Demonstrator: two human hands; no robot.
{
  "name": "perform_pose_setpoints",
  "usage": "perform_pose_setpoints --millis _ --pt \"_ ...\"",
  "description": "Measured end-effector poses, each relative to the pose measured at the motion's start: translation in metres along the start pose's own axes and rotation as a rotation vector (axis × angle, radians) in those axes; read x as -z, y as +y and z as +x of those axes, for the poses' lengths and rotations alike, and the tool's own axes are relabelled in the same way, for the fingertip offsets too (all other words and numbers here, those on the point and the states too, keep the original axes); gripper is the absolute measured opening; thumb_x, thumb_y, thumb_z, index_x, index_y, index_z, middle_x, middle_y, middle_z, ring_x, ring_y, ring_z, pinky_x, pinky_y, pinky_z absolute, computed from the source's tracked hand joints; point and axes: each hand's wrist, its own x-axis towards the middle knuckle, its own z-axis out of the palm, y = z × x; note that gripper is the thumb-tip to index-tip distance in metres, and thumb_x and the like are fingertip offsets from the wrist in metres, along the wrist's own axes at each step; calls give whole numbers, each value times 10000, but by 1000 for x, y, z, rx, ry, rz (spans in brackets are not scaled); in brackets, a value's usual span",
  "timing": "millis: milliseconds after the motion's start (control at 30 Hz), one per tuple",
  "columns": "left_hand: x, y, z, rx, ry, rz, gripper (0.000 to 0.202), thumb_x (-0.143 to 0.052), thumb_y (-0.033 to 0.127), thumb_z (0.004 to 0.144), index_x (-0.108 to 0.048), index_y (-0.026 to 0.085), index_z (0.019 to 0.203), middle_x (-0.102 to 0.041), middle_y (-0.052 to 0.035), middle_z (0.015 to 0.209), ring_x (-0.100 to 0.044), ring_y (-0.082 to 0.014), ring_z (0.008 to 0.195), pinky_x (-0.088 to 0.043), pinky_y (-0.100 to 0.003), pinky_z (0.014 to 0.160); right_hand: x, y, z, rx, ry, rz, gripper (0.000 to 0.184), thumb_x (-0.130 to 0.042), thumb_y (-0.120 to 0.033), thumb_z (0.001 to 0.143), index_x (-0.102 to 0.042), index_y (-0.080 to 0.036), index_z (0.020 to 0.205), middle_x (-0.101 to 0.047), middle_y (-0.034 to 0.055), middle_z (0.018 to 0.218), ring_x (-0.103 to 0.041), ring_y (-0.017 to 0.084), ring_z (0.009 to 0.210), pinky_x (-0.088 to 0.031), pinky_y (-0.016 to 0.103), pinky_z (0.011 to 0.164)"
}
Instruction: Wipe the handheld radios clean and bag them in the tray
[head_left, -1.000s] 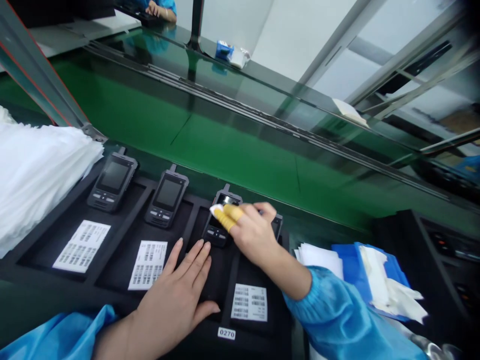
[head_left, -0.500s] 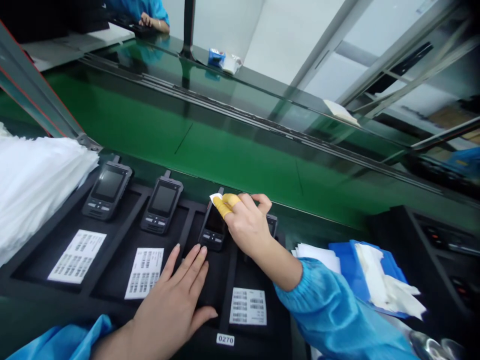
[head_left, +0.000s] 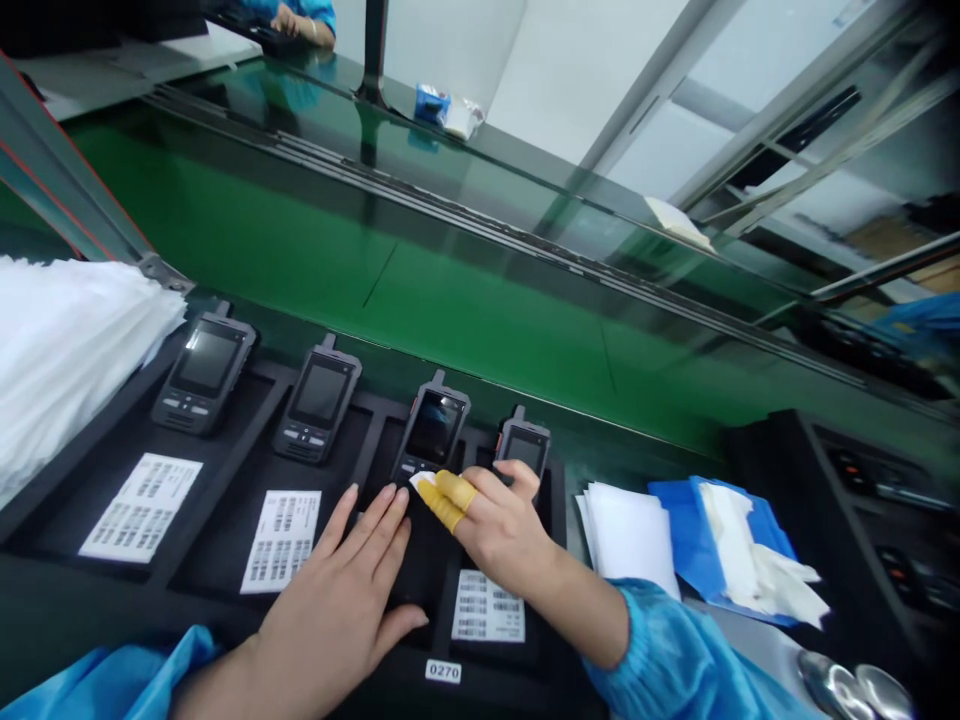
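Handheld radios with screens and stubby antennas lie in a row in a black tray (head_left: 352, 500). My right hand (head_left: 499, 520), with yellow finger cots on two fingers, pinches a small white wipe (head_left: 422, 480) against the lower keys of the third radio (head_left: 433, 425). Flat and open, my left hand (head_left: 356, 590) rests with its fingertips at that radio's lower end. Behind my right hand is the fourth radio (head_left: 523, 445), partly covered. To the left lie the second radio (head_left: 319, 400) and the first radio (head_left: 205, 370). Barcode label sheets, such as this label sheet (head_left: 281, 540), sit below the radios.
A stack of white sheets (head_left: 67, 340) stands at the left. White cloths (head_left: 630, 530) and a blue packet (head_left: 679, 530) are at the right, near metal lids (head_left: 836, 685) and another black tray (head_left: 810, 470). Across the green belt (head_left: 450, 290), another person's hand (head_left: 289, 20) shows.
My right hand has slid the wipe down the third radio, from near its top to its keys, uncovering the screen. My left hand stays in place. The view has shifted slightly.
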Motion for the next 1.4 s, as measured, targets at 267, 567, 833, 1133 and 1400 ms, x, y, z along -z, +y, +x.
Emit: perform_pose_setpoints --millis 267,567,833,1133,1400 --pt "3 -1 1 -13 -68 -18 599 -314 550 959 -626 86 1176 -543 -152 1346 -445 -279 1298 -155 -489 1137 -15 35 38 -89 92 -240 236 -484 -125 920 -698 -224 912 -696 2 875 -514 151 867 -184 398 896" --pt "1 -2 -2 6 -65 -91 598 -368 554 941 -592 77 1223 -525 -162 1362 -427 -283 1314 -185 -492 1143 -6 -14 -2 41 -40 29 315 -418 -123 934 -694 -239 835 -696 -28 915 -498 136 879 -206 400 896" --pt "3 -2 -5 -17 -30 -78 553 -349 504 964 -619 66 1169 -534 -171 1351 -440 -303 1301 -262 -510 1106 -12 8 2 -200 51 -157 285 -474 -90 904 -685 -240 1020 -693 16 964 -510 158 877 -222 393 861" --pt "34 -57 -51 38 51 -2 433 -371 390 975 -598 100 1203 -514 -152 1377 -418 -294 1322 -174 -514 1140 4 -32 -9 14 -109 -13 224 -511 -132 907 -700 -242 955 -676 -6 973 -514 125 827 -245 370 854" --pt "27 -89 -62 132 8 95 469 -358 413 979 -530 107 1289 -450 -138 1433 -395 -292 1336 -181 -535 1130 -24 -18 94 -41 132 -125 283 -485 -69 881 -708 -225 959 -684 28 935 -504 155 824 -241 376 828"
